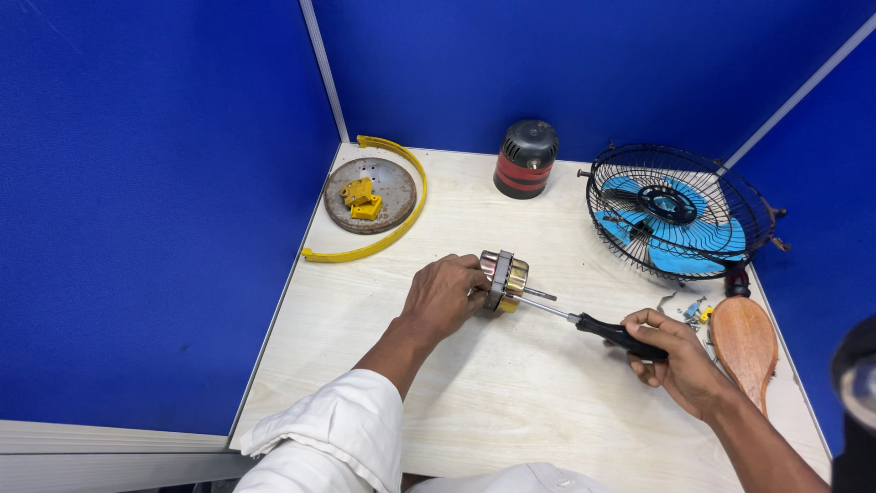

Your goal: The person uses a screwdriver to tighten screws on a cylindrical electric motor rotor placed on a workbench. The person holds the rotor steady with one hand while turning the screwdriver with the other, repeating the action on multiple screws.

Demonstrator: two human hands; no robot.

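Broadly, a pale wood-grain table (511, 402) fills the space between blue partition walls (155, 210), and everything sits on it. Largest of the loose things is a black wire fan guard (680, 212) with blue blades inside, lying at the far right. Near it, at the right edge, lies an oval brown wooden piece (745, 342), with a few small bits of hardware (695, 312) just to its left. At the far left lies a round rusty metal disc (370, 194) carrying 2 small yellow blocks (362, 198), and a curved yellow strip (383, 215) bends around the disc's right side. A black and red cylindrical housing (525, 158) stands upright at the far middle.

At the centre of the table is a small motor core (503, 281), brass-coloured with a silver frame and a shaft pointing right. The left hand (444, 294) is closed around its left side, fingers wrapped over it, steadying it on the table. The right hand (677, 356), on the near right, grips the black handle of a screwdriver (598, 329) with fingers curled tight; the thin metal shank runs up and left, and its tip meets the motor core just below the shaft.
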